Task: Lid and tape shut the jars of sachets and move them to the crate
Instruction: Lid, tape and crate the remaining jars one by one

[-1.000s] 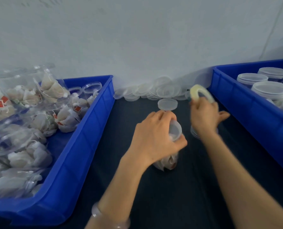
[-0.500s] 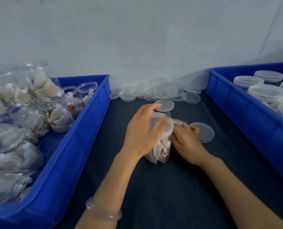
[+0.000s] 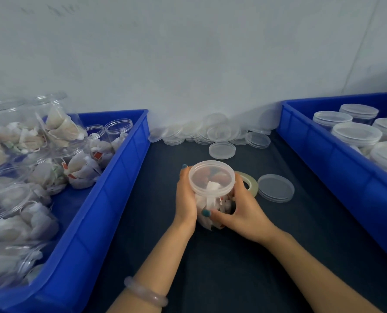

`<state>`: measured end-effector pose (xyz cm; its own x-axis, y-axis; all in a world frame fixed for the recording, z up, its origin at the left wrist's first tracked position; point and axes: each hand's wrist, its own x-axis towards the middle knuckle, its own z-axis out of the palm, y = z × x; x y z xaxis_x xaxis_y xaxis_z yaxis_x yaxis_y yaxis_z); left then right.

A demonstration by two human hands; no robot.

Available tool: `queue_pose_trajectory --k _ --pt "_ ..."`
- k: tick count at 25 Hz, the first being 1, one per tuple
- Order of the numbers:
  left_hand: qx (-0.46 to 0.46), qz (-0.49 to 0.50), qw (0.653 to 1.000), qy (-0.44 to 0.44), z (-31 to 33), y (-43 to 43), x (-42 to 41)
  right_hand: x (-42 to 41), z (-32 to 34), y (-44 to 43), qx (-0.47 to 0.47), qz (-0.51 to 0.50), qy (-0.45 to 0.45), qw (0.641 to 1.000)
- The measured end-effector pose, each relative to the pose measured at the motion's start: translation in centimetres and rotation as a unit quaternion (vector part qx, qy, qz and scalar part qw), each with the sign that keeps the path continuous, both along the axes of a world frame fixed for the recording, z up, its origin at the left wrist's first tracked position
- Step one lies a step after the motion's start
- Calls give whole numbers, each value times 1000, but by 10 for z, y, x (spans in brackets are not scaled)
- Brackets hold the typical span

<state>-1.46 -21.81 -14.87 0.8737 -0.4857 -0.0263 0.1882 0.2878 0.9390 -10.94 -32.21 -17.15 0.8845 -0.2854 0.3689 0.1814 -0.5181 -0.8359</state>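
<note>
A clear jar of sachets (image 3: 211, 201) stands on the dark mat in the middle, with a translucent lid (image 3: 211, 177) on top. My left hand (image 3: 185, 197) grips its left side and my right hand (image 3: 242, 211) grips its right side, thumb across the front. A roll of clear tape (image 3: 251, 180) lies flat just behind my right hand. The blue crate (image 3: 337, 168) on the right holds several lidded jars (image 3: 356, 134).
A blue crate (image 3: 120, 177) on the left is full of open jars of sachets (image 3: 52, 127). Loose lids (image 3: 219, 132) are heaped against the back wall, one lid (image 3: 222, 150) lies nearer, and a small stack of lids (image 3: 275, 188) sits right of the tape.
My right hand brought the tape roll down onto the mat and let it go, then took the jar's right side. My left hand slid from the lid top to the jar's left side.
</note>
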Motion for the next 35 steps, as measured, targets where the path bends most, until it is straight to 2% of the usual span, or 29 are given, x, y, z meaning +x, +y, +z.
queue_pose_trajectory --k 2,4,7,10,13,16,19,21,23,26,28,32,35 --pt "37 6 997 -61 0 -1 1 -3 7 -1 34 -26 -39 998" --pt "91 4 990 -108 -3 -3 2 -6 21 -10 120 -72 -98 985" --pt "153 -41 982 -106 -7 -2 -1 -13 57 -54 245 -134 -157 947" --pt "138 -95 979 -113 -7 -3 -3 -29 78 -90 301 -122 -89 942" --pt "93 -189 976 -63 -4 -8 -11 -35 43 -73 332 -80 -39 939" --pt "109 -242 964 -37 -7 -8 -13 -30 12 -33 315 -48 -21 948" --pt "157 -228 958 -73 -12 -3 -3 -27 15 -20 279 -49 -5 959" --pt "165 -199 963 -83 -15 -4 0 -29 31 -27 268 -86 -23 959" --pt "192 -177 959 -114 -17 -7 -2 -30 53 -49 217 -158 -67 961" --pt "267 -157 923 -228 -23 -10 -3 -34 94 -106 146 -293 -138 935" --pt "280 -147 920 -230 -24 -10 -2 -39 117 -148 141 -362 -148 910" --pt "300 -147 912 -237 -25 -10 -3 -43 127 -199 233 -445 -57 863" --pt "299 -150 911 -240 -25 -9 -3 -41 127 -206 243 -457 -21 856"
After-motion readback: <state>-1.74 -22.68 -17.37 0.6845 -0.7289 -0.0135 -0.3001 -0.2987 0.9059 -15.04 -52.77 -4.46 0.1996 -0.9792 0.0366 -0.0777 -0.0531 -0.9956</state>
